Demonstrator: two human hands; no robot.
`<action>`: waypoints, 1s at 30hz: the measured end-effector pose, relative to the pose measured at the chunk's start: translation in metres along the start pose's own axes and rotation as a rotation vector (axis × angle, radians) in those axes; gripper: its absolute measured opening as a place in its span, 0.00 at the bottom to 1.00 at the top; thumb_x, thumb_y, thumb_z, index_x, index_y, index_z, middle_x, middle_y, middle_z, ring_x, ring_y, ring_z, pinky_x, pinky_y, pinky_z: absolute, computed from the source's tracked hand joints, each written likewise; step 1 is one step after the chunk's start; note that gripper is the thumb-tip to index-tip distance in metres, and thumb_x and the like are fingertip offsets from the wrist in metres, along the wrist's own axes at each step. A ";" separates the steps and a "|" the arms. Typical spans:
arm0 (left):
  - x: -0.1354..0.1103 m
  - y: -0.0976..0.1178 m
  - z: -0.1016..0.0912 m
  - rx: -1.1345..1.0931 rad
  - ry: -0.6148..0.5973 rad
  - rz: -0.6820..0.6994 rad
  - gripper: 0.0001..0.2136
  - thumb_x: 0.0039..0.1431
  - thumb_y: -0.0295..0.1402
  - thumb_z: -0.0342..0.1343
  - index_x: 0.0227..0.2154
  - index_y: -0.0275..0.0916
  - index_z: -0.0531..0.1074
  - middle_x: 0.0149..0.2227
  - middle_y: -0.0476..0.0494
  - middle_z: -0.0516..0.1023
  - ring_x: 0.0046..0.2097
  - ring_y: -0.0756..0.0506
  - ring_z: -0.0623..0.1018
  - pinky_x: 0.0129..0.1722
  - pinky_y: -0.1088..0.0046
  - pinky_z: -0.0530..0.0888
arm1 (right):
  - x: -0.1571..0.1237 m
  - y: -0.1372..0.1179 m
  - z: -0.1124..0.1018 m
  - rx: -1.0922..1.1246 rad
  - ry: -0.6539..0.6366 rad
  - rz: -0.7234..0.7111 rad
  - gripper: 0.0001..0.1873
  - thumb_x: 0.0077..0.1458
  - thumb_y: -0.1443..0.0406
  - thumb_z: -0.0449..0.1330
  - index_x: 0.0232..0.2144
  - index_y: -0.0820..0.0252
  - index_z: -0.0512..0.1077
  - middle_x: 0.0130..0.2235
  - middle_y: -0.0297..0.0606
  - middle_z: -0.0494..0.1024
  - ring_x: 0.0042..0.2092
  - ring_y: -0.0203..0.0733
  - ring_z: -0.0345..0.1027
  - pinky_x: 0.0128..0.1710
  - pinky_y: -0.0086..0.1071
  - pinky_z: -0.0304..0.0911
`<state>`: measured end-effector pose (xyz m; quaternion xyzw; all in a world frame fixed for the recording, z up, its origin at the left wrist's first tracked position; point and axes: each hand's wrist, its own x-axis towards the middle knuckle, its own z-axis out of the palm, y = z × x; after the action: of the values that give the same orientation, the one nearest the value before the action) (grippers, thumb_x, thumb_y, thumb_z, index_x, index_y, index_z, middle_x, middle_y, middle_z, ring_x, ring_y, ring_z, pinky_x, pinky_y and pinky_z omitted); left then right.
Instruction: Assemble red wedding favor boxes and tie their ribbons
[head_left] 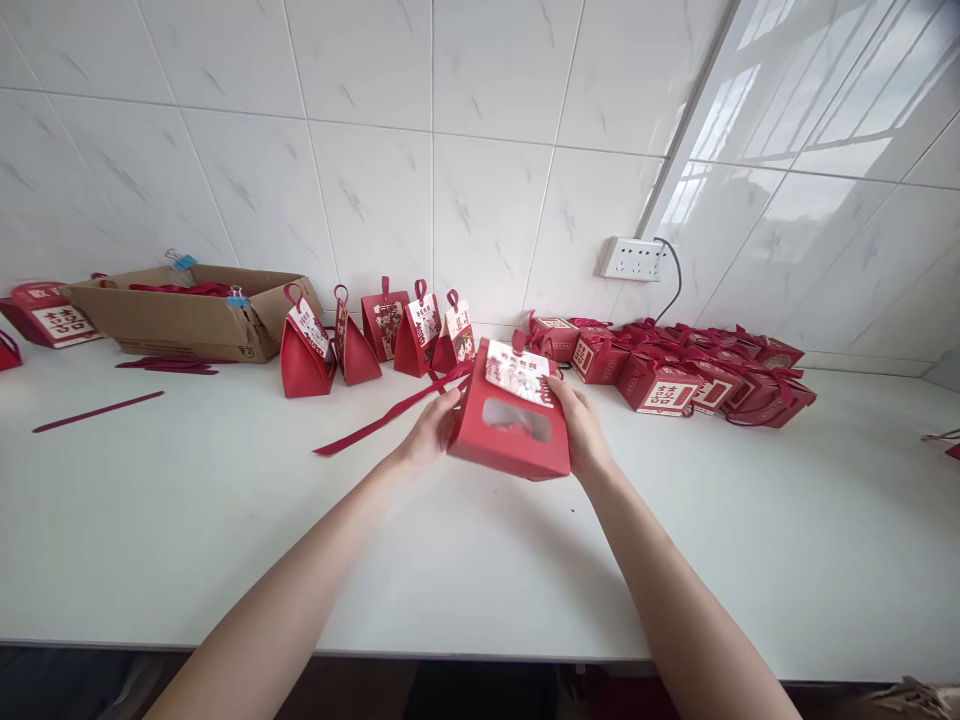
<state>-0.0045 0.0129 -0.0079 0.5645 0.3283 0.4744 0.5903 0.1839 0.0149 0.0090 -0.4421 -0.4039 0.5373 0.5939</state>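
Observation:
Between my two hands, above the white table, I hold a red gift box (499, 445) with a clear window in its sloping face and a white printed flap at the top. My left hand (431, 428) grips its left side, the fingers partly hidden behind it. On the right edge, my right hand (581, 425) is closed with the thumb near the printed flap. A dark red ribbon (375, 428) lies on the table just left of the box and runs behind it.
Several small red tent-shaped boxes (307, 370) stand by the tiled wall. A cardboard carton (187, 335) with ribbons inside is at the left, near a loose ribbon strip (97, 412). Several ribbon-tied red boxes (660, 385) cluster at the right, below a white power socket (634, 259).

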 end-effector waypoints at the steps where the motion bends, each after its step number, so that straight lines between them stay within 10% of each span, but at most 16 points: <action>1: 0.000 0.000 -0.002 -0.040 -0.062 -0.011 0.29 0.51 0.58 0.47 0.45 0.40 0.73 0.40 0.39 0.80 0.41 0.36 0.79 0.32 0.63 0.78 | 0.002 0.001 -0.001 0.040 0.023 0.044 0.12 0.52 0.57 0.56 0.30 0.60 0.71 0.28 0.36 0.79 0.27 0.42 0.72 0.25 0.31 0.64; 5: -0.002 0.001 0.000 -0.054 -0.178 0.054 0.32 0.49 0.57 0.51 0.52 0.42 0.66 0.45 0.37 0.76 0.44 0.35 0.78 0.29 0.65 0.78 | 0.010 0.010 -0.001 0.172 -0.025 0.184 0.09 0.52 0.60 0.55 0.27 0.59 0.70 0.23 0.33 0.76 0.23 0.38 0.67 0.23 0.30 0.62; 13: -0.004 0.003 0.022 0.183 0.005 0.304 0.21 0.45 0.40 0.64 0.41 0.38 0.69 0.42 0.40 0.76 0.47 0.38 0.75 0.46 0.59 0.74 | 0.002 0.025 0.013 0.153 -0.226 0.087 0.15 0.51 0.56 0.58 0.37 0.58 0.73 0.34 0.39 0.80 0.39 0.48 0.73 0.37 0.39 0.69; 22: -0.007 -0.001 0.028 0.085 0.076 0.036 0.24 0.53 0.46 0.56 0.49 0.42 0.61 0.53 0.39 0.71 0.50 0.37 0.75 0.37 0.60 0.79 | 0.009 0.017 -0.003 -0.346 -0.079 0.239 0.23 0.55 0.48 0.50 0.37 0.58 0.72 0.43 0.44 0.77 0.44 0.48 0.69 0.36 0.37 0.66; 26: -0.006 -0.004 0.029 0.200 0.228 0.062 0.21 0.54 0.45 0.56 0.48 0.42 0.62 0.51 0.40 0.73 0.51 0.38 0.74 0.40 0.63 0.77 | 0.007 0.012 -0.005 -0.502 0.156 -0.244 0.20 0.56 0.49 0.50 0.39 0.58 0.67 0.46 0.45 0.72 0.44 0.46 0.68 0.40 0.39 0.65; 30: -0.005 -0.010 0.029 0.261 0.322 0.134 0.20 0.56 0.42 0.55 0.50 0.43 0.61 0.50 0.40 0.74 0.50 0.40 0.75 0.45 0.64 0.74 | -0.003 0.015 0.004 -0.567 0.040 -0.644 0.15 0.56 0.52 0.53 0.38 0.57 0.66 0.42 0.42 0.72 0.44 0.44 0.69 0.42 0.39 0.68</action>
<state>0.0226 -0.0009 -0.0138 0.5738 0.4387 0.5501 0.4191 0.1751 0.0130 -0.0042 -0.4496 -0.6414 0.1834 0.5940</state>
